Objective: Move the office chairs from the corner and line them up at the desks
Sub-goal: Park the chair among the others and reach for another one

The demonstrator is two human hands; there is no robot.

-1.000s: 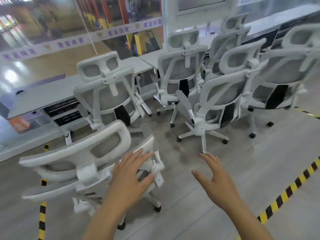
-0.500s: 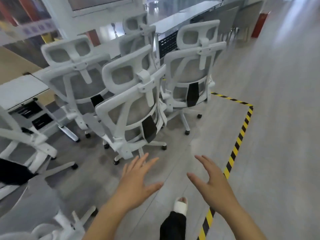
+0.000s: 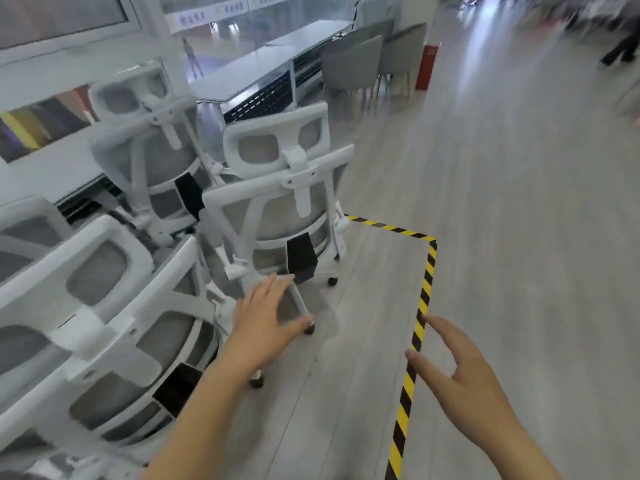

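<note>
Both hands hang in the air with fingers spread wide, holding nothing. The left hand point(image 3: 263, 327) is left of the yellow-and-black floor tape point(image 3: 425, 292), in front of one chair's wheeled base. The right hand point(image 3: 457, 372) is over the tape itself. The white office chairs point(image 3: 273, 216) stand bunched together left of the tape, backs toward the camera. A white desk point(image 3: 242, 74) lies beyond the tape's far corner.
</note>
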